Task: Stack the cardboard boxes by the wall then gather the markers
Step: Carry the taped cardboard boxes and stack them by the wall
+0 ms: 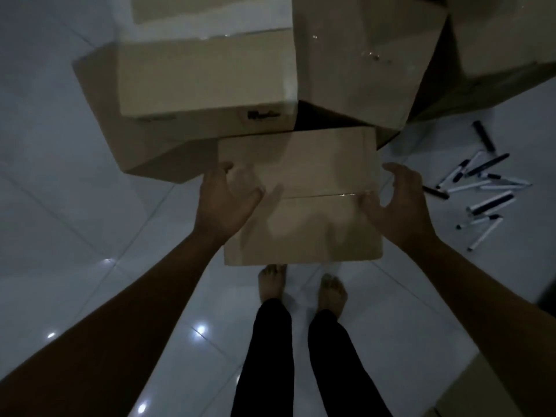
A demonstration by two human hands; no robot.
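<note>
A taped cardboard box (304,200) hangs in front of me above my bare feet. My left hand (225,200) grips its left side and my right hand (397,203) grips its right side, thumbs on top. Beyond it a stack of cardboard boxes (198,82) stands by the wall, a smaller box resting on a wider one. A tall box (361,55) leans beside that stack. Several black and white markers (481,188) lie scattered on the floor to the right.
Another cardboard box (505,34) sits at the upper right behind the markers. A box corner (481,386) shows at the bottom right. The floor is glossy white tile (75,236) with light reflections. The room is dim.
</note>
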